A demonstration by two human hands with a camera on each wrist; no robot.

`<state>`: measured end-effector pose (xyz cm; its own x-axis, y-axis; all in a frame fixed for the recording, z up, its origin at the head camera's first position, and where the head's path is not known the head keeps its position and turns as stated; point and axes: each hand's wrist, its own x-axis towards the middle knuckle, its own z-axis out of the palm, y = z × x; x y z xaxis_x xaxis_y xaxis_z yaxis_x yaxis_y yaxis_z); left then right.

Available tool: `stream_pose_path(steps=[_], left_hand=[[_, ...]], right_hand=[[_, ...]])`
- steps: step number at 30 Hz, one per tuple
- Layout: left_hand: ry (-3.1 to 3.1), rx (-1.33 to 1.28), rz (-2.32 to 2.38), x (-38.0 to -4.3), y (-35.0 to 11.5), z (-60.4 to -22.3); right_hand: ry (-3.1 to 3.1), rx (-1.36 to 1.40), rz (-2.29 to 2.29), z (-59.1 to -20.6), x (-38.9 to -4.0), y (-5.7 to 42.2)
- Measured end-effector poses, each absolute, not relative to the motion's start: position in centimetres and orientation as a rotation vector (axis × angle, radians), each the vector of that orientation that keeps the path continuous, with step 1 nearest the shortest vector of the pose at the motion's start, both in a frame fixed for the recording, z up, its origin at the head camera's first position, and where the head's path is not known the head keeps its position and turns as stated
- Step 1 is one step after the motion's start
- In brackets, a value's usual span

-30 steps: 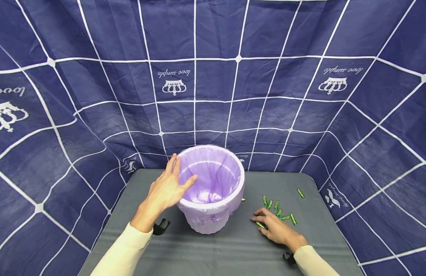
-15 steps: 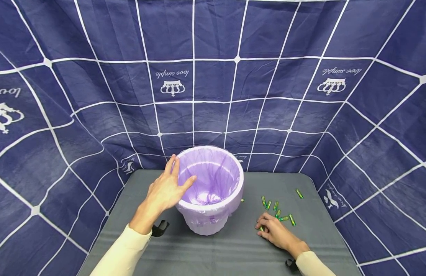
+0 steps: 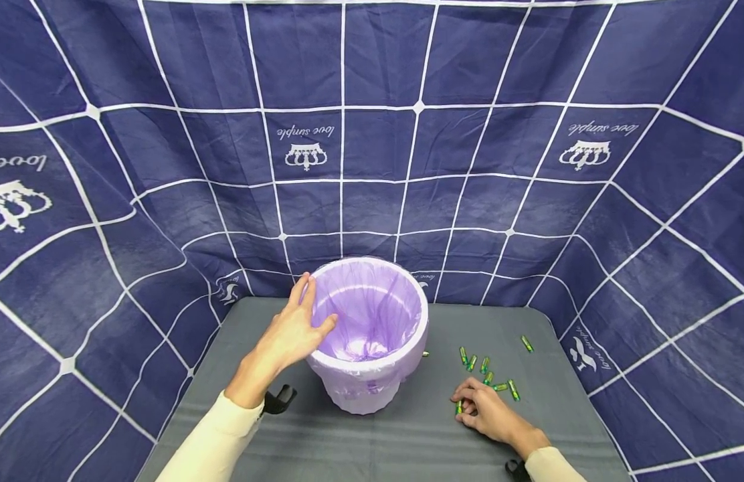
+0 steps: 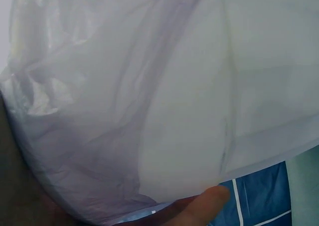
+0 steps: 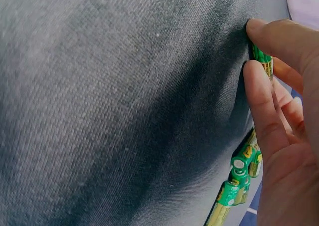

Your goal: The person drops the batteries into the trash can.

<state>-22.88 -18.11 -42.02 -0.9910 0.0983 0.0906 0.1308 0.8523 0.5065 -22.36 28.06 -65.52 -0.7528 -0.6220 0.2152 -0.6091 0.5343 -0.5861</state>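
Observation:
A pale purple waste bin (image 3: 362, 391) with a purple liner bag (image 3: 372, 304) stands on the grey cloth. My left hand (image 3: 286, 335) rests on its left rim, fingers nearly straight and thumb over the opening. In the left wrist view, the bin wall (image 4: 184, 101) fills most of the picture, with a fingertip (image 4: 214, 198) at its edge. Close over the cloth, right of the bin, my right hand (image 3: 489, 414) pinches a green and gold battery (image 3: 459, 406) between thumb and fingers. The right wrist view shows that battery (image 5: 261, 56) partly hidden by the fingers.
Several more green batteries (image 3: 513, 390) lie just beyond the right hand, and a single battery (image 3: 527, 344) lies farther back. Another battery (image 3: 425, 353) peeks out behind the bin. A blue checked curtain (image 3: 372, 147) encloses the back and sides of the grey table (image 3: 408, 442).
My right hand has closed its fingers on the battery and shifted slightly toward me. The battery has turned more upright. My left hand stays at the rim.

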Motion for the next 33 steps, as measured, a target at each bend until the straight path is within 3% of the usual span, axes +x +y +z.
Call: stream_pose_path(steps=[14, 33], left_hand=[[-2.928, -0.344, -0.941, -22.9, -20.3, -41.4], [-2.931, -0.406, -0.919, -20.7, -20.3, -40.5]], right_hand=[[2.802, -1.065, -1.120, -64.6, -21.7, 28.2], [3.068, -1.357, -1.146, -56.2, -24.4, 26.7]])
